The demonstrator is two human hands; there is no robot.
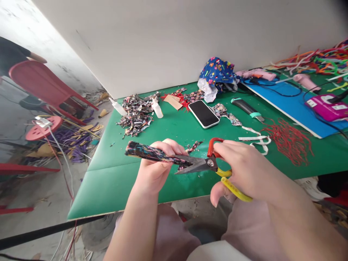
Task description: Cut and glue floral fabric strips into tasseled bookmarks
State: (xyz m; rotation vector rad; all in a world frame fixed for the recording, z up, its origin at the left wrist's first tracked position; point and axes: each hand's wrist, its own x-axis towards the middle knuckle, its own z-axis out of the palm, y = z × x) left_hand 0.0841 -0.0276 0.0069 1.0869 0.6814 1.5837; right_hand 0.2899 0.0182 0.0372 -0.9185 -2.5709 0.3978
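Observation:
My left hand [159,163] is closed around a dark, multicoloured patterned roll [146,151], which looks covered in cloth and points out to the left. In my right hand [241,166] is a pair of scissors [202,165] with one red and one yellow handle. Their blades stand apart around the roll's right end, close to my left fingers. Just behind the blades, a small scrap of patterned cloth [195,146] lies on the green table [106,181]. Whether the blades are biting into the cloth cannot be made out.
A phone [203,113], a utility knife [247,108], red threads [289,139] and a white ribbon [258,139] lie beyond my hands. Shredded cloth [136,112] and two white bottles [157,108] are at left. Pink glue guns [257,74] rest near a blue board [288,105].

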